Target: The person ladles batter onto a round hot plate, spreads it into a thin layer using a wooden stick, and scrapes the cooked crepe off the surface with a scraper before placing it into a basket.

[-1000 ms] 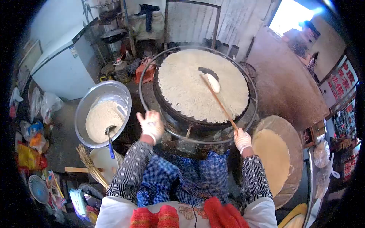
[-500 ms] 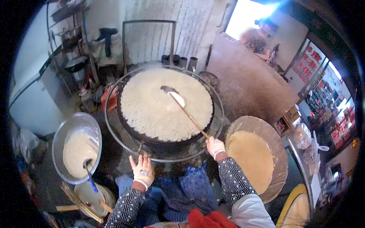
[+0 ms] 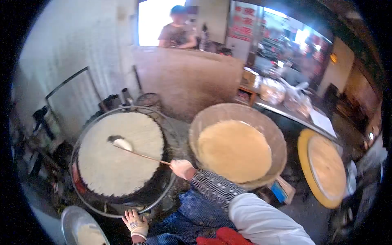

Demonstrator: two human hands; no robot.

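Note:
A pale layer of batter (image 3: 122, 163) covers the big round griddle, with a dark bare patch near its middle. My right hand (image 3: 182, 168), gloved, is closed on the end of a thin wooden stick (image 3: 152, 158). The stick's white, rounded head (image 3: 123, 143) rests on the batter beside the dark patch. At the near edge of the griddle, my left hand (image 3: 135, 223), also gloved, has its fingers spread by the metal ring (image 3: 107, 213) around the griddle. It holds nothing.
A wide basin (image 3: 279, 143) of tan mixture stands right of the griddle. Low at the left is a metal bowl (image 3: 73, 216). A yellow-rimmed round tray (image 3: 304, 163) lies far right. Behind a low partition (image 3: 183, 77) is another person (image 3: 177, 32).
The view has swung right, so the griddle and bowl appear further left. My left hand, earlier above the bowl side, is now at the ring. My right hand still grips the stick.

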